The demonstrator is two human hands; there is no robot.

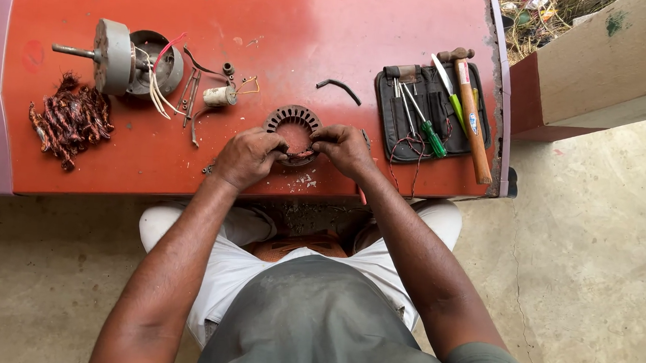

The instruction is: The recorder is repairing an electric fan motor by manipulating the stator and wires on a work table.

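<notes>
We see both hands meeting at the near edge of a ring-shaped slotted stator core point(292, 119) that lies flat on the red desk point(274, 16), close to its front edge. The left hand point(248, 158) is curled, fingers pinched onto the ring's near rim; the right hand point(347, 148) is curled the same way, gripping the rim just beside it — the fingertips of the two nearly touch. To the left lies a pile of reddish copper wire bundles point(70, 119), and above it a grey motor housing with a shaft point(121, 58), wires trailing from it. A small capacitor point(220, 96) sits between the housing and the ring. To the right, a black tool pouch point(421, 105) carries a green-handled screwdriver point(432, 136), with a wooden-handled hammer point(472, 116) lying across its right side — well apart from the hands.
</notes>
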